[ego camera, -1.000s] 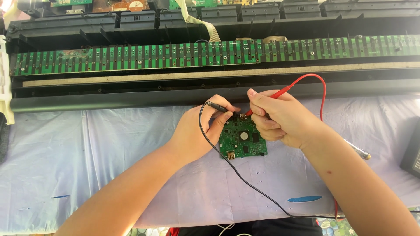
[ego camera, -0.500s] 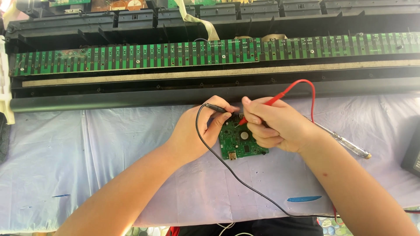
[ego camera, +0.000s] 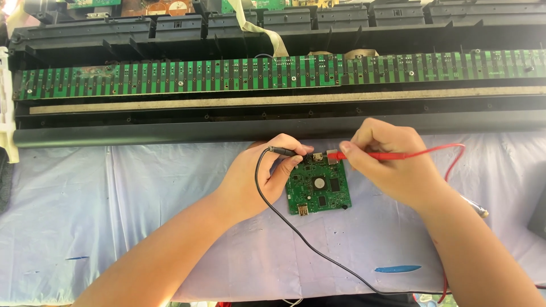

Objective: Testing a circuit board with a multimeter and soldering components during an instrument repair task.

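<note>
You are pinching the black probe [ego camera: 282,151] in your left hand [ego camera: 259,179] and the red probe [ego camera: 364,155] in your right hand [ego camera: 387,165], both lying level and converging tip-to-tip on the far edge of the small green circuit board [ego camera: 318,190] between them on the cloth [ego camera: 142,216].

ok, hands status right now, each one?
Left hand: closed on the black probe, tip at the small green board.
Right hand: closed on the red probe, tip at the same board.
</note>
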